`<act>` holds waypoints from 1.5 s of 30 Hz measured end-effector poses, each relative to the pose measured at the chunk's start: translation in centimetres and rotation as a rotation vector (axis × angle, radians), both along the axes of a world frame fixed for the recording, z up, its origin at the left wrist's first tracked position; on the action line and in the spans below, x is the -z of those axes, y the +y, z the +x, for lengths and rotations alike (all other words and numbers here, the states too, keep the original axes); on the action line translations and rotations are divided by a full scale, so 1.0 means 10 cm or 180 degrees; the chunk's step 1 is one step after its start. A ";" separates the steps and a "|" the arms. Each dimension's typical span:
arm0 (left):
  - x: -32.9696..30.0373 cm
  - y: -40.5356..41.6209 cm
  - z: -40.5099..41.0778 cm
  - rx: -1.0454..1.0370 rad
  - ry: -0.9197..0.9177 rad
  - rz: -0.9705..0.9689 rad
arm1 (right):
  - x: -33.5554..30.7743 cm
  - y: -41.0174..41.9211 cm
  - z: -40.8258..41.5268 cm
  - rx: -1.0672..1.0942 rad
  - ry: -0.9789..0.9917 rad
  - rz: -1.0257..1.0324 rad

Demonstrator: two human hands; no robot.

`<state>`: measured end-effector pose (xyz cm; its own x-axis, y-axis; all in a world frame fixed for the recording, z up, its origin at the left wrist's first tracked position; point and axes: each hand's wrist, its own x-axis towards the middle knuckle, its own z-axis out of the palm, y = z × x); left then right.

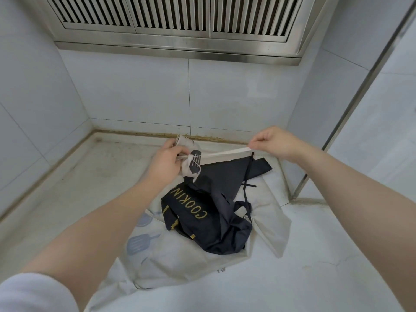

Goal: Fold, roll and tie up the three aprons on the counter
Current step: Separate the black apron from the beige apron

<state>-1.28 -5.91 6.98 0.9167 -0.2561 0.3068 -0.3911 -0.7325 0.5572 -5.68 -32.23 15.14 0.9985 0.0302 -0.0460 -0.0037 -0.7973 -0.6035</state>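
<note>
left hand [167, 162] grips a rolled cream apron [188, 154], held above the dark apron [209, 212]. right hand [273, 140] pinches the roll's cream strap [227, 152], pulled taut between the hands, right of the roll. dark apron, lettered "cookin", lies crumpled on a spread cream apron [180, 255] on the worktop [315, 255]. steel vent hood [180, 25] hangs on the wall beyond the dark apron.

Pale marble desk [315, 255] runs into the tiled corner; a white printed apron [180, 255] lies spread flat on it, touching the surface.
</note>
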 end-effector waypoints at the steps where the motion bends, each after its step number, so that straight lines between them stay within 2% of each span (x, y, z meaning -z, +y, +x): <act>1: -0.01 -0.03 -0.02 0.0024 0.0025 -0.0104 | 0.06 0.00 0.03 0.0033 0.0018 -0.0401; 3: -0.05 -0.13 -0.07 0.0075 0.0093 -0.0391 | 0.16 0.12 0.04 0.0004 0.0195 -0.0911; 4: -0.07 -0.19 -0.09 0.0121 0.0113 -0.0548 | 0.20 0.20 0.03 -0.0041 0.0278 -0.0935; 7: -0.13 -0.36 -0.14 0.0165 -0.0020 -0.0805 | 0.26 0.48 -0.03 -0.0197 0.0351 -0.0323; 9: -0.14 -0.43 -0.15 0.0109 -0.0049 -0.0916 | 0.27 0.64 -0.09 -0.0322 0.0066 -0.0013; 12: -0.14 -0.47 -0.15 0.0029 0.0024 -0.0925 | 0.27 0.74 -0.14 -0.0363 -0.0292 0.0272; 16: -0.15 -0.46 -0.13 -0.0108 0.0120 -0.1013 | 0.35 0.70 -0.18 -0.0328 -0.0216 0.0525; 19: -0.12 -0.45 -0.10 -0.0280 0.0407 -0.1178 | 0.48 0.68 -0.19 -0.0079 -0.0232 0.0787; 23: -0.11 -0.45 -0.08 -0.0702 0.1031 -0.2214 | 0.69 0.62 -0.19 0.0403 -0.0194 0.1145; 26: -0.16 -0.45 -0.06 -0.0879 0.1206 -0.2849 | 0.78 0.58 -0.23 -0.0001 0.0315 0.0720; 28: -0.19 -0.46 -0.03 -0.0990 0.1374 -0.3222 | 0.82 0.57 -0.24 -0.0391 0.0749 0.0880; 31: -0.21 -0.47 0.00 -0.1151 0.1573 -0.3533 | 0.88 0.61 -0.21 -0.0656 0.0959 0.1284; 34: -0.23 -0.46 -0.02 -0.1206 0.1629 -0.3751 | 0.86 0.71 -0.19 -0.0579 0.0860 0.1361; 36: -0.23 -0.44 -0.02 -0.1225 0.1629 -0.3893 | 0.84 0.75 -0.18 -0.0503 0.1021 0.1785; 38: -0.23 -0.39 -0.02 -0.1202 0.1583 -0.3918 | 0.82 0.81 -0.19 -0.0414 0.1282 0.2455; 39: -0.22 -0.37 -0.02 -0.1175 0.1533 -0.3844 | 0.81 0.83 -0.18 -0.0379 0.1327 0.2533; 43: -0.19 -0.21 0.02 -0.1034 0.1013 -0.2821 | 0.60 0.87 -0.13 -0.0579 0.1000 0.1578; 45: -0.16 -0.09 0.07 -0.0970 0.0765 -0.2173 | 0.41 0.84 -0.08 -0.0790 0.0913 0.1527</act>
